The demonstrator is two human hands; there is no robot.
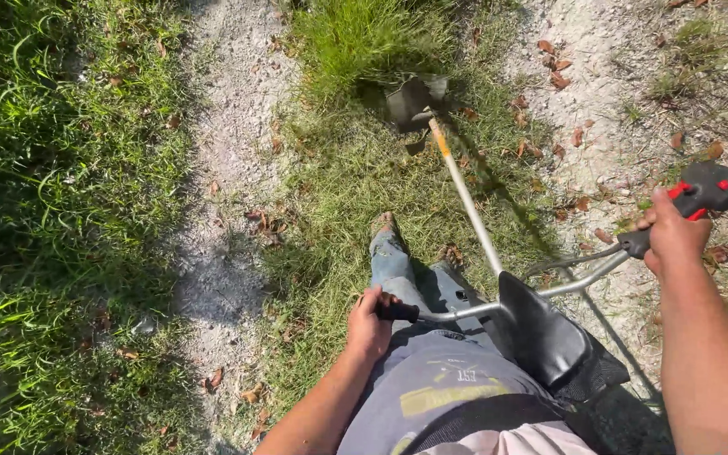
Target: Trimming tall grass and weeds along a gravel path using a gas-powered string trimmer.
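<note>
- The trimmer [499, 270] lies ahead of the person, its long shaft [465, 194] running from the lower centre of the frame up and slightly left to the upper centre.
- The cutting head [414, 103], under a dark guard, sits at the far end of the shaft, in the grass strip [355, 168] at the upper centre, well apart from both hands.
- A short orange band marks the shaft just below the head; the remainder of the shaft is pale.
- The handlebar [583, 276] crosses the shaft near the body, one end pointing to the centre of the frame, the other to the right edge.
- The left hand [370, 324] is clamped on the black grip at the handlebar's near end, lower centre.
- The right hand [674, 236] is clamped on the black control grip [705, 190] with red parts, at the right of the frame and a little higher up.
- The hands are wide apart, one on each side of the shaft; the right one stands nearer the head.
- A black shield [541, 333] hangs where the handlebar meets the shaft, just beside the person's hip.
- Jeans-clad legs and feet [385, 223] stand in the grass strip, between the hands and the head.
- Pale gravel tracks [229, 152] run along both sides of the strip, with brown dead leaves [554, 67] scattered at the upper right.
- Taller green grass fills the left of the frame.
- No packages or signs show anywhere.
</note>
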